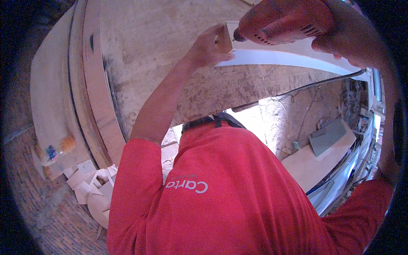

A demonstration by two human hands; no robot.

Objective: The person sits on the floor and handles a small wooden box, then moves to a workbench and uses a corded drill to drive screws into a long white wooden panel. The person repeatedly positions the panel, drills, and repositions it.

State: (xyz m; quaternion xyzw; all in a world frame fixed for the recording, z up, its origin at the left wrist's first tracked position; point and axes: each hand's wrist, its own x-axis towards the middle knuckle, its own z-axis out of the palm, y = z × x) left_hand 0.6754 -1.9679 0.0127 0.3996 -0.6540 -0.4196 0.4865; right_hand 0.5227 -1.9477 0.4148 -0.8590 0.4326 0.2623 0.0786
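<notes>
My right hand (342, 46) is wrapped around a red power drill (287, 23) at the upper right. The drill's dark nose points left, close to the end of a long white-faced board (267, 58). My left hand (206, 49) grips that end, its fingers closed around the corner where a short wooden edge shows. The board lies on a worn wooden worktable (191, 91). Whether the drill's tip touches the board cannot be made out.
A dark cord (323, 80) runs along the table's near right side. Wood offcuts (91, 185) are heaped at the lower left. On the right, a grey-green panel (328, 137) lies on a pale board (297, 163). Long planks (91, 63) line the left.
</notes>
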